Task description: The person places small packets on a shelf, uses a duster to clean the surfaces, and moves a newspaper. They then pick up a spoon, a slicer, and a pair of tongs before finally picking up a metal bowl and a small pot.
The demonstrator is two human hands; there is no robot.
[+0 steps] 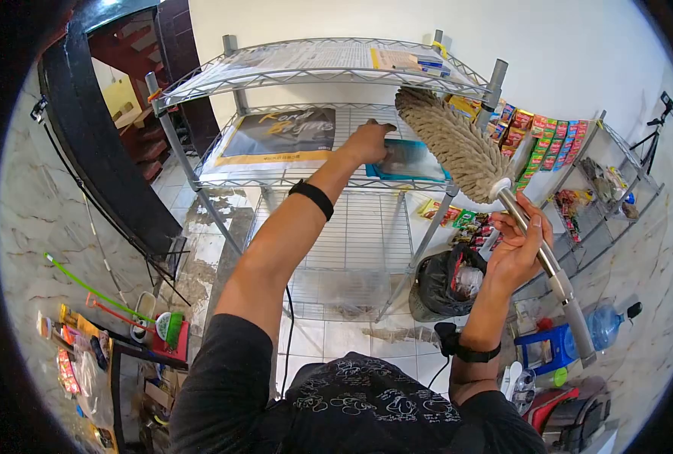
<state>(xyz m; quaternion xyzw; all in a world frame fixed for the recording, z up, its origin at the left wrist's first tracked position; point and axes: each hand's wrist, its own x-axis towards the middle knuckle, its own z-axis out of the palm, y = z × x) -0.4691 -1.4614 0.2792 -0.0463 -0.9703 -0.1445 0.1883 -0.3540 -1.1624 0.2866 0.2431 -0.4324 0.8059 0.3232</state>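
My left hand (372,141) reaches onto the middle wire shelf, its fingers bent at the upper left edge of a flat teal-edged plastic pack (408,160). Beside that pack, a dark printed newspaper sheet (279,136) covers the shelf's left part. On the right, my right hand (522,242) is closed around the metal handle (537,240) of a fluffy beige duster (453,140). The duster slants up to the left, and its head overlaps the right end of the rack in this view.
A metal wire rack (329,185) stands ahead, newspaper (306,57) on its top shelf. Hanging sachets (552,144) line the wall at right. Below are a black-lined bin (438,284) and a blue stool (544,348). A cable (287,340) hangs by my left arm.
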